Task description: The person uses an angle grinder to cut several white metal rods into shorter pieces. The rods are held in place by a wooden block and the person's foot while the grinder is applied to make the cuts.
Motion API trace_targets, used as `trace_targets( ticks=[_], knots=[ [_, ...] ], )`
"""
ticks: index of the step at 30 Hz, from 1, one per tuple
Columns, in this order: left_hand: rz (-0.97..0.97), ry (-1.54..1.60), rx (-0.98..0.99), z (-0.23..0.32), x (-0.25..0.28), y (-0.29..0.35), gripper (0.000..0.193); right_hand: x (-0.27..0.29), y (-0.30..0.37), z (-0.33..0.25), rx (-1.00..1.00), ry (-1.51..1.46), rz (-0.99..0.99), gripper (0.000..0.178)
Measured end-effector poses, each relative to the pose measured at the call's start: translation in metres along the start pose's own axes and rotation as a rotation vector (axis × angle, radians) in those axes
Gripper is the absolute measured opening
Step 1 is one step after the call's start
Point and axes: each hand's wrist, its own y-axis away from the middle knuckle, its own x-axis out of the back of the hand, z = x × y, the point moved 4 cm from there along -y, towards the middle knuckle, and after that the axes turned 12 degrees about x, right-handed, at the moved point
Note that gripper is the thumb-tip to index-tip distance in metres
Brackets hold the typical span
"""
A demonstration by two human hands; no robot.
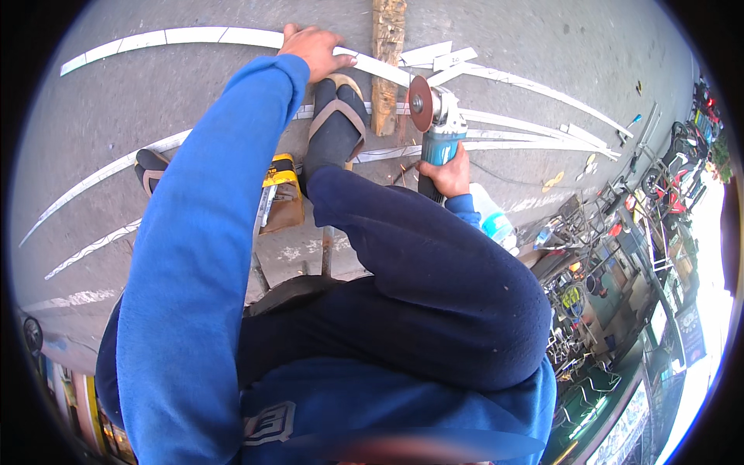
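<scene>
My left hand [314,53] grips a long white strip [209,36], its fingers over the far edge and its thumb along it. The strip crosses a rough wooden block [387,70] and ends by the grinder's disc. In my right hand [451,175] is a teal angle grinder [440,147], its reddish-brown disc [420,105] upright. Whether the disc touches the strip, I cannot tell. A few small orange specks show below the disc. My sandalled foot [338,116] stands just left of the block, below the strip.
More white strips [535,139] lie across the grey pavement, with short offcuts [453,59] right of the block. A yellow-and-brown box [280,198] sits between my feet. A screwdriver [634,122] lies far right. Metal frames and a red motorbike [676,194] stand beyond.
</scene>
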Motion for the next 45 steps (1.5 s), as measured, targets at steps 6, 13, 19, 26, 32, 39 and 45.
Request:
trace_targets(
  ticks=[6,13,19,26,32,39,45],
  knots=[
    [0.002,0.017,0.021,-0.001,-0.001,-0.001,0.046,-0.001,0.001,-0.003,0.026,0.042,-0.005,0.067],
    [-0.080,0.005,0.047,0.000,0.004,-0.002,0.055,0.007,-0.007,-0.029,-0.025,-0.016,-0.029,0.066],
    [-0.093,-0.002,0.059,0.000,0.002,-0.002,0.059,0.002,0.000,-0.027,0.002,0.016,-0.017,0.063],
    [-0.013,0.028,0.029,0.000,0.003,0.000,0.052,0.013,-0.012,-0.044,0.058,-0.013,-0.018,0.060],
    [-0.062,0.026,0.052,0.000,0.000,-0.002,0.050,0.010,-0.005,-0.041,-0.002,-0.049,0.005,0.058],
    [-0.015,0.061,0.029,-0.008,-0.009,-0.005,0.051,0.012,-0.008,-0.049,0.023,-0.094,-0.001,0.057],
    [-0.099,0.051,0.042,-0.007,-0.013,-0.007,0.054,0.010,-0.019,-0.043,0.081,0.009,0.068,0.065]
  ],
)
